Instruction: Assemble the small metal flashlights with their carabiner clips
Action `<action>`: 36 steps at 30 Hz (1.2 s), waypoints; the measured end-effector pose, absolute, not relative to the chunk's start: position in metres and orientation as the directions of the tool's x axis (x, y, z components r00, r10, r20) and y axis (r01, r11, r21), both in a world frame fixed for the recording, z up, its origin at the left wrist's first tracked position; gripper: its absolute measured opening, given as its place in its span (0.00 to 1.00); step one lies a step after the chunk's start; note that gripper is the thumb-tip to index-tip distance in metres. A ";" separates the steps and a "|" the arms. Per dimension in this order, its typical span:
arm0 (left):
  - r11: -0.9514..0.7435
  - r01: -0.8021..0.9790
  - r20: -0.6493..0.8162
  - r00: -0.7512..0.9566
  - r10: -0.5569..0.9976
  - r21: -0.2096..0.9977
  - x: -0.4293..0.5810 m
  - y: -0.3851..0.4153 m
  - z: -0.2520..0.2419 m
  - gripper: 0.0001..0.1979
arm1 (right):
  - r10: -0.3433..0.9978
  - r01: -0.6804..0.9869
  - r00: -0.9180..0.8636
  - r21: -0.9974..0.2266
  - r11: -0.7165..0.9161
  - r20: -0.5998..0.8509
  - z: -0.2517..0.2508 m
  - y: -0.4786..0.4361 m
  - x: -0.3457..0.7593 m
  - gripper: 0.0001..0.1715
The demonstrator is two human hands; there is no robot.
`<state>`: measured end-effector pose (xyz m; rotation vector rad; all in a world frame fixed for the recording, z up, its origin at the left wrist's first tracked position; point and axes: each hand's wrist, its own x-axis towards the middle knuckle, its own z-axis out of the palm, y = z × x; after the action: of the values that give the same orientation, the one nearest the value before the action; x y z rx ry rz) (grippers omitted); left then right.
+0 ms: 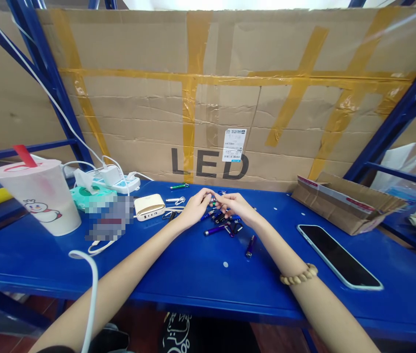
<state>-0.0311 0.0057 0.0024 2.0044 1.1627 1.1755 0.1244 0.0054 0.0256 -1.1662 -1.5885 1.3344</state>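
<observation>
Over a pile of small metallic tubes on the blue shelf, my left hand (197,207) and my right hand (236,207) meet with fingers bent together. Between the fingertips a small object shows in part, too small to make out. Beneath and in front of the hands lie several dark blue and purple tubes, one purple tube (215,230) pointing left. Another purple tube (251,246) rests apart, nearer the front edge. Farther back is a green tube (179,186), and a silver one (175,200) lies left of my left hand.
A drink cup (46,196), power strip (121,184) and cream device (149,207) with cables stand at left. On the right are a phone (340,256) and an open cardboard box (347,203). A large carton (149,117) walls off the back.
</observation>
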 end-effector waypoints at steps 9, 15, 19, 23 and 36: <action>-0.407 0.184 0.377 0.178 0.909 0.894 -0.031 0.011 0.000 0.11 | 0.994 0.270 -0.079 -0.958 0.099 0.080 0.032 0.016 0.141 0.28; -0.330 0.109 0.315 0.137 0.939 0.938 -0.031 0.011 0.002 0.09 | 0.956 0.788 0.107 -0.610 0.085 0.272 0.045 0.019 0.174 0.20; -0.269 0.074 0.258 0.127 0.958 0.960 -0.029 0.008 0.004 0.08 | 0.998 0.928 0.025 -0.369 -0.046 -0.060 0.050 0.013 0.187 0.09; -0.212 0.014 0.208 0.144 0.968 0.977 -0.027 0.009 0.002 0.08 | 0.964 0.973 -0.038 -0.229 -0.024 -0.263 0.048 0.012 0.190 0.18; -0.152 -0.111 0.167 0.140 0.976 0.982 -0.026 0.010 0.000 0.10 | 0.986 0.896 -0.115 -0.440 0.051 -0.120 0.023 0.034 0.191 0.12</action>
<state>-0.0258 0.0104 0.0001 1.3162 0.9452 1.2577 0.1914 0.0336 0.0226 -1.9322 -2.1096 0.6138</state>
